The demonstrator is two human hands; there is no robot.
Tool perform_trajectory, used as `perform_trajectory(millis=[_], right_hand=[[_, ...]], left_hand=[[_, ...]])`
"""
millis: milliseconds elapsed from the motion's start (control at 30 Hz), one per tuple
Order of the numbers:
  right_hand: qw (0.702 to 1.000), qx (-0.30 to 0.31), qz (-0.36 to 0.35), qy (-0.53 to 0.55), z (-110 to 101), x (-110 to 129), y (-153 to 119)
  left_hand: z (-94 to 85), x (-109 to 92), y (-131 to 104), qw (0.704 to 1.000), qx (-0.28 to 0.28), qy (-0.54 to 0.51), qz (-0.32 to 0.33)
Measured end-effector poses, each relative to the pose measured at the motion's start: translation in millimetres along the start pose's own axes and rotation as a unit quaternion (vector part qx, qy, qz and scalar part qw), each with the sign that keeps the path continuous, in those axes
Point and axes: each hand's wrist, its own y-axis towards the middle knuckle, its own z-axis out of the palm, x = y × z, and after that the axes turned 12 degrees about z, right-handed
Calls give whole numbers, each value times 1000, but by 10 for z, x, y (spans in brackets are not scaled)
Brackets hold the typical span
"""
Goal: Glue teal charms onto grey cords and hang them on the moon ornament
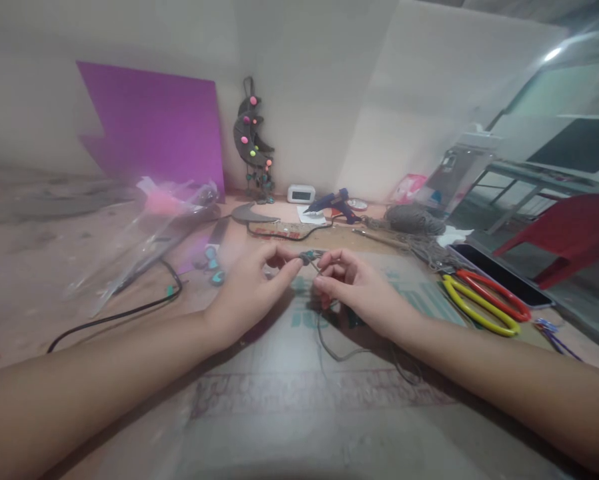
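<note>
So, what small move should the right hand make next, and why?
Perhaps the right hand should gently draw the thin strand away from the left hand, which seems to pinch a small dark piece. The right hand seems to pinch the strand beside that piece, and a slack cord curves below. Whether cord and strand are one is hidden.

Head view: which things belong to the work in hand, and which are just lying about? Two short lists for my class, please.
In hand:
small teal-and-dark piece, in the left hand
thin grey cord, at the right hand

Untouched, apparently lying about:
white clock
phone
purple sheet
red chair
</note>
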Motion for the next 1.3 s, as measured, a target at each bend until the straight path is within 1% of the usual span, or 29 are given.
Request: perform_trajectory(millis=[100, 167, 267, 367, 467, 533, 667, 733, 833, 967, 1067, 1133, 1233, 1300], right_hand=[[992, -69, -68, -77, -21, -12, 6], [983, -106, -99, -111, -35, -11, 8], [977, -132, -100, -131, -48, -1, 2], [977, -127, -87, -150, -49, 10, -15], [976, -106, -89, -167, -40, 19, -25], [982, -83, -80, -152, -33, 18, -21], [995, -28, -50, -87, -20, -10, 0], [997, -5, -47, -67, -15, -32, 6], [997, 17, -47, -64, -10, -49, -3], [997, 21, -47, -52, -8, -24, -31], [999, 18, -17, -35, -1, 1, -42], [999, 3, -13, -32, 7, 7, -39], [998, -28, -36, -32, 18, 7, -33], [998, -35, -34, -45, 17, 7, -33]], left_hand=[[3, 8, 4, 1000, 7, 0, -1], [4, 13, 0, 1000, 11, 0, 1], [4, 24, -10, 1000, 17, -1, 6], [7, 35, -16, 1000, 21, -6, 5], [11, 36, -16, 1000, 22, -10, 5], [15, 31, -16, 1000, 20, -13, 4], [17, 17, -22, 1000, 13, -20, 8], [15, 12, -28, 1000, 14, -26, 9], [13, 6, -32, 999, 23, -36, 4], [21, 5, -27, 999, 24, -41, 11], [28, 12, -20, 999, 13, -39, 5], [28, 16, -17, 999, 9, -34, 3], [21, 14, -12, 1000, 8, -30, 5], [15, 10, -12, 999, 8, -30, 6]])
